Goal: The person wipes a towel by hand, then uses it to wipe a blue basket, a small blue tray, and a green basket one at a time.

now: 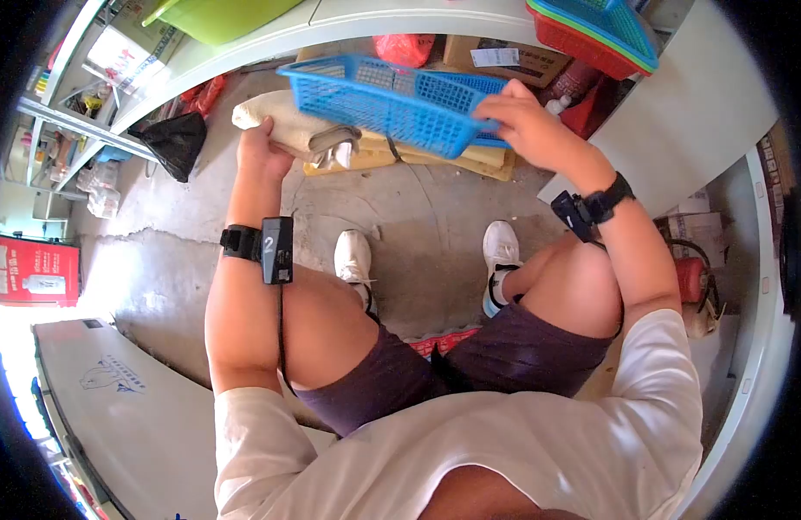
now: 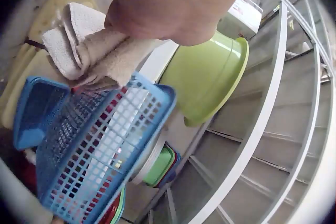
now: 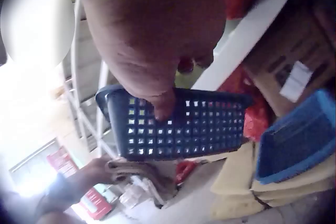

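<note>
While the right hand grips one end of a blue basket, the left hand has its fingers curled on a folded cloth near the other end; both look lifted but not yet set down, and a second basket rests untouched on yellow pads.

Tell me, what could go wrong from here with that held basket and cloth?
The right hand grips the blue basket near one end, so the far end might dip. The left hand holds the folded cloth, whose layers show at one end, so it could perhaps unfold.
</note>
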Demonstrator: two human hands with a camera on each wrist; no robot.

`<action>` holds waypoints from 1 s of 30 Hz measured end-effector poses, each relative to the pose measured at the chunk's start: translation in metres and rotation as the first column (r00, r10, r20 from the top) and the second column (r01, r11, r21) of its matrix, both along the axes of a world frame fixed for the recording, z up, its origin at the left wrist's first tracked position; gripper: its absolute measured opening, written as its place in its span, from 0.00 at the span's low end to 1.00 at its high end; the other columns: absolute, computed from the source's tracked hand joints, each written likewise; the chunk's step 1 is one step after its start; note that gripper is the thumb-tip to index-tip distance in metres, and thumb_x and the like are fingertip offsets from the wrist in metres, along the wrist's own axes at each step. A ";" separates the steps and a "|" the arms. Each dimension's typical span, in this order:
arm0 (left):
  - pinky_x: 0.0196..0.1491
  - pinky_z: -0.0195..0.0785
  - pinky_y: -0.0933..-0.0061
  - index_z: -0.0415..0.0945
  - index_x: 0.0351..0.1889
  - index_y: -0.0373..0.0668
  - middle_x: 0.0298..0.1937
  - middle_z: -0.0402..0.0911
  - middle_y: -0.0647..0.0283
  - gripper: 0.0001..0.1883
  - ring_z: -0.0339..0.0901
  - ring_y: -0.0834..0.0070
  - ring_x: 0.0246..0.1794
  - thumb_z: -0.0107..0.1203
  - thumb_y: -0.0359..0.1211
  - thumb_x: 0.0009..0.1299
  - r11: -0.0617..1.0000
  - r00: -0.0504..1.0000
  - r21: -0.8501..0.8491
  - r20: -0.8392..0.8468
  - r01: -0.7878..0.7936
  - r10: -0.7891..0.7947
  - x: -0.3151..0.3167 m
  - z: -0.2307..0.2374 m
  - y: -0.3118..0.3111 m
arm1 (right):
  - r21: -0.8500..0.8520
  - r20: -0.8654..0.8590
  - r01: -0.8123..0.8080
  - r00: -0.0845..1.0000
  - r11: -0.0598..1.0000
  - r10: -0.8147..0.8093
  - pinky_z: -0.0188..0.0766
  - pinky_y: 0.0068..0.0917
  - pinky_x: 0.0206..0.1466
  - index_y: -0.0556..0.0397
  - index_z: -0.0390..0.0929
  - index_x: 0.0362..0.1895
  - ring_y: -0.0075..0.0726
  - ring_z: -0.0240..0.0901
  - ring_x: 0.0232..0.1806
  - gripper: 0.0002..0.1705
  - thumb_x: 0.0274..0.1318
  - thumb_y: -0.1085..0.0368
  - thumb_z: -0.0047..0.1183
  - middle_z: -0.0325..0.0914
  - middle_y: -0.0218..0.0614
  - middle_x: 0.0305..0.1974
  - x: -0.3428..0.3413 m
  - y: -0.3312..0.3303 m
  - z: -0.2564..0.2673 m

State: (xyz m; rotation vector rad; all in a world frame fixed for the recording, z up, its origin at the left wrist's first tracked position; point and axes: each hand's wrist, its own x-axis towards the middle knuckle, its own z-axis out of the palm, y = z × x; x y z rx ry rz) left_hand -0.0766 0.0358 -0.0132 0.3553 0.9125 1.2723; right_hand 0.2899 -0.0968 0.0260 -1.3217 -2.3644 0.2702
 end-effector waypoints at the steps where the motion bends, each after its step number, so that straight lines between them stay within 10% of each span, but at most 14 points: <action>1: 0.69 0.55 0.43 0.57 0.67 0.38 0.66 0.66 0.49 0.21 0.64 0.51 0.66 0.35 0.28 0.76 1.000 1.000 0.005 0.001 -0.014 0.014 -0.003 -0.003 0.001 | -0.035 -0.052 0.012 0.999 0.999 -0.014 0.66 0.39 0.56 0.55 0.78 0.44 0.48 0.71 0.48 0.18 0.46 0.80 0.52 0.77 0.39 0.43 0.010 0.007 -0.010; 18: 0.64 0.64 0.46 0.60 0.64 0.34 0.62 0.69 0.49 0.20 0.70 0.54 0.61 0.43 0.27 0.74 0.999 1.000 0.024 -0.011 0.021 -0.021 0.016 -0.005 0.006 | -0.127 0.123 0.567 0.823 0.814 -0.554 0.58 0.39 0.70 0.49 0.70 0.60 0.58 0.58 0.67 0.27 0.52 0.73 0.48 0.56 0.52 0.69 0.121 0.050 -0.147; 24: 0.68 0.57 0.43 0.56 0.68 0.36 0.64 0.68 0.48 0.23 0.66 0.51 0.64 0.41 0.30 0.76 1.000 0.997 0.008 -0.074 0.026 -0.025 0.024 -0.001 0.001 | -0.389 0.293 0.400 0.908 0.830 -0.300 0.63 0.42 0.65 0.50 0.73 0.56 0.56 0.64 0.63 0.22 0.55 0.69 0.48 0.67 0.49 0.62 0.122 0.047 -0.138; 30: 0.61 0.68 0.50 0.62 0.63 0.33 0.59 0.71 0.49 0.21 0.72 0.54 0.58 0.47 0.28 0.73 0.998 0.994 0.016 -0.097 0.055 -0.053 0.031 0.003 -0.003 | -0.024 -0.251 0.232 0.940 0.972 -0.231 0.71 0.29 0.46 0.55 0.79 0.45 0.38 0.77 0.42 0.10 0.63 0.69 0.47 0.78 0.40 0.41 0.059 0.032 -0.031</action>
